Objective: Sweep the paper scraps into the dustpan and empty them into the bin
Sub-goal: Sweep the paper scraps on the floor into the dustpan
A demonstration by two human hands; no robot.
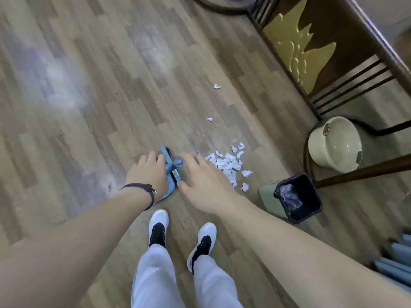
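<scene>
A blue dustpan and brush set (172, 171) lies on the wooden floor just ahead of my feet, mostly hidden by my hands. My left hand (149, 172) reaches down over its left side, fingers curled at its edge. My right hand (200, 181) hovers over its right side with fingers spread. Whether either hand grips it I cannot tell. A pile of white paper scraps (230, 164) lies right of the set, with stray scraps (216, 86) farther off. A small bin (297, 197) with a black liner stands at the right.
A cream bucket (333, 144) lies tipped under a dark wooden bench (333, 70) along the right side. A dark cable (378, 130) runs past the bucket. Blue-grey objects (395, 258) sit at the right edge. My white and black shoes (182, 234) stand close behind the dustpan.
</scene>
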